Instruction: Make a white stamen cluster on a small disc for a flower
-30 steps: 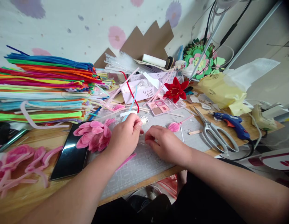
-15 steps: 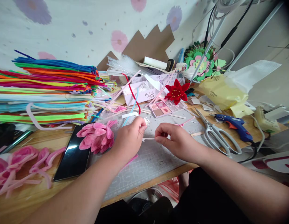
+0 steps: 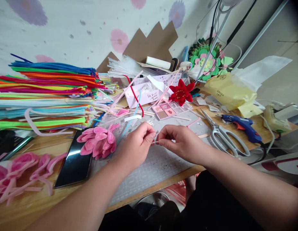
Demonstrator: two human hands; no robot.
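My left hand (image 3: 135, 146) and my right hand (image 3: 181, 141) meet above the grey cutting mat (image 3: 151, 168), fingers pinched together on a thin pale stem (image 3: 155, 141) held between them. A small white tufted piece (image 3: 150, 122) lies on the mat just behind the hands. A pink pipe-cleaner flower (image 3: 98, 141) lies to the left of my left hand. Further back stands a red flower (image 3: 181, 92) beside a pink makeup palette (image 3: 171, 109).
A big stack of coloured pipe cleaners (image 3: 45, 93) fills the left. A black phone (image 3: 74, 162) and pink loops (image 3: 21, 173) lie front left. Scissors (image 3: 223, 134), a blue glue gun (image 3: 241, 126) and a yellow bag (image 3: 229, 91) sit on the right.
Both hands have lifted off the mat and come together; the right hand moved left and now pinches the thin stem with the left hand.
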